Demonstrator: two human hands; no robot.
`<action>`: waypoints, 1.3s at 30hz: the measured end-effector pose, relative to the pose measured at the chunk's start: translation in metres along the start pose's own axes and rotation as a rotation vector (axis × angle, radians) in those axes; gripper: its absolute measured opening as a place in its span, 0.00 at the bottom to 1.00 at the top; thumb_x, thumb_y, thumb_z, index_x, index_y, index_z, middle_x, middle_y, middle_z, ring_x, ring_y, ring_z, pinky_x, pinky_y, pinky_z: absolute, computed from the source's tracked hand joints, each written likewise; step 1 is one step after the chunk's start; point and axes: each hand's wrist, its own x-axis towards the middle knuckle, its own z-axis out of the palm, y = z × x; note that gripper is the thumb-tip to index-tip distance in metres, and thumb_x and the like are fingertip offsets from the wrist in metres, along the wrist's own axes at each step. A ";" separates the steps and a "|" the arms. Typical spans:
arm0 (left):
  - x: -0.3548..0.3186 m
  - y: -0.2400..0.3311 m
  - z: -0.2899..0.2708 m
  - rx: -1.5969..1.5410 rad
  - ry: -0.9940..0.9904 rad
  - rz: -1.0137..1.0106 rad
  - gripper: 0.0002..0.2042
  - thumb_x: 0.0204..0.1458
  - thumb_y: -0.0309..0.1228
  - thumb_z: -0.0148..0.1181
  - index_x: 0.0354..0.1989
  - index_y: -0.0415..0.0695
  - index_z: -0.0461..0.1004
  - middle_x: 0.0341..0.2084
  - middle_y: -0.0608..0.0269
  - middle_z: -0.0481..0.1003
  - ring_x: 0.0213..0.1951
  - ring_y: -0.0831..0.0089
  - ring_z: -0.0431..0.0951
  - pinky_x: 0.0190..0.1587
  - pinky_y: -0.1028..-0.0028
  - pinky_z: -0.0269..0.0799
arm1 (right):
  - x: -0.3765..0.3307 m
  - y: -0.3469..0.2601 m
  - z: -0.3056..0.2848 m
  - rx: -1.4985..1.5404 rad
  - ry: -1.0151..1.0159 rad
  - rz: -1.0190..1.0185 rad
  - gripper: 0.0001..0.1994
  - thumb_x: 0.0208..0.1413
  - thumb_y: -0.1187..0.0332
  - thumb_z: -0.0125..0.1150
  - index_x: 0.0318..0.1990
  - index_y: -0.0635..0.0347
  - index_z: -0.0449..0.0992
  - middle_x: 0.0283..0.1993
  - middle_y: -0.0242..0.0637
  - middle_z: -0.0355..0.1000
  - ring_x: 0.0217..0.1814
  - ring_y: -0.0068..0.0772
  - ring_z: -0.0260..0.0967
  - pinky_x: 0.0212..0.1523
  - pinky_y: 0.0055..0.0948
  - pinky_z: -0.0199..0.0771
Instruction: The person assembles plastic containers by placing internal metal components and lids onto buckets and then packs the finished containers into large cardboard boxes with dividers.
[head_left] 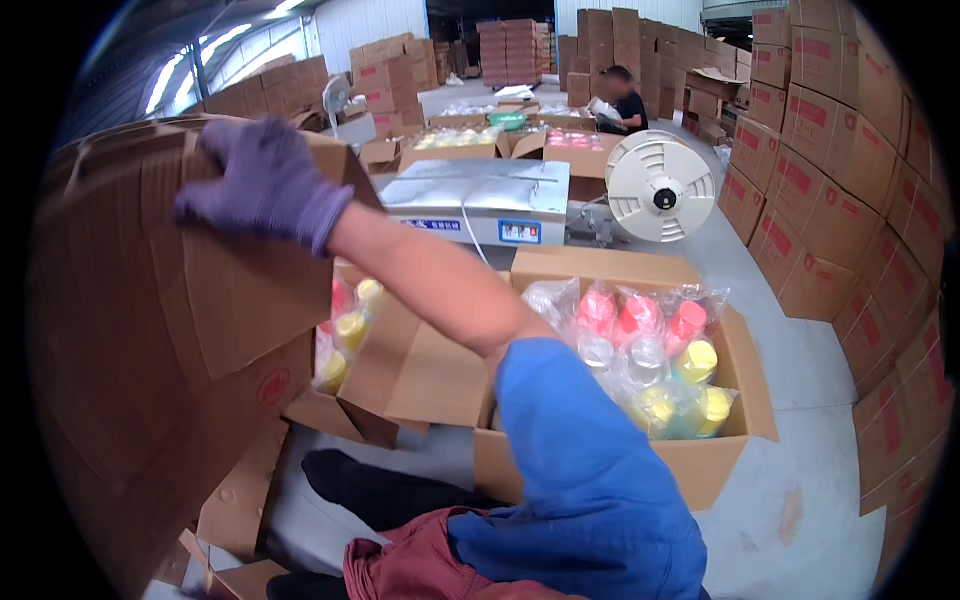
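Observation:
My right hand (265,185), in a purple glove, reaches across to the left and grips the upper edge of a large brown cardboard box (240,310). Its fingers curl over the top of the carton. The box stands tall and close at the left, with a round red mark low on one side. My left hand does not show. Beneath my right arm is an open carton (600,262) filled with bagged bottles or cups (645,350) with red, clear and yellow tops. Another open carton (425,375) with similar red and yellow items is partly covered by the large box.
Beyond the cartons sits a metal machine (480,190) with a white reel (660,185) beside it. Stacked cartons (820,190) line the right side. A person (628,100) works at the back near more open boxes. Loose cardboard (240,500) lies by my legs.

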 end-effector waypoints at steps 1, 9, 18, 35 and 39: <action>0.004 -0.019 0.006 -0.097 -0.027 -0.214 0.25 0.63 0.48 0.43 0.66 0.53 0.59 0.62 0.55 0.62 0.60 0.56 0.65 0.60 0.53 0.63 | 0.019 -0.008 -0.015 -0.035 -0.016 0.028 0.24 0.34 0.45 0.71 0.24 0.59 0.76 0.27 0.46 0.75 0.35 0.47 0.75 0.40 0.40 0.74; -0.093 -0.018 0.120 -0.731 -1.183 -0.080 0.28 0.61 0.48 0.50 0.64 0.44 0.62 0.61 0.57 0.65 0.61 0.63 0.64 0.65 0.58 0.58 | 0.113 0.018 -0.045 -0.274 -0.283 0.039 0.29 0.47 0.45 0.59 0.45 0.63 0.79 0.46 0.52 0.76 0.52 0.47 0.74 0.52 0.36 0.72; -0.090 -0.135 0.140 0.033 -0.915 -0.602 0.30 0.60 0.55 0.49 0.60 0.43 0.63 0.51 0.55 0.70 0.48 0.65 0.72 0.45 0.66 0.72 | -0.041 0.045 0.069 0.161 -1.153 -0.277 0.22 0.55 0.41 0.53 0.50 0.41 0.78 0.47 0.34 0.76 0.63 0.42 0.63 0.59 0.42 0.66; -0.072 -0.054 0.173 -0.243 -0.946 0.117 0.28 0.67 0.42 0.41 0.70 0.42 0.49 0.66 0.50 0.57 0.65 0.61 0.61 0.66 0.60 0.57 | -0.117 0.070 -0.026 0.289 -0.737 -0.451 0.34 0.43 0.47 0.71 0.53 0.61 0.73 0.59 0.44 0.67 0.61 0.53 0.62 0.58 0.53 0.60; -0.078 -0.070 0.217 -0.092 -0.944 0.010 0.28 0.65 0.41 0.44 0.69 0.40 0.51 0.66 0.49 0.57 0.65 0.60 0.60 0.66 0.63 0.56 | -0.112 0.060 -0.011 0.376 -0.735 -0.302 0.31 0.44 0.58 0.71 0.57 0.59 0.71 0.55 0.43 0.71 0.61 0.50 0.65 0.58 0.46 0.66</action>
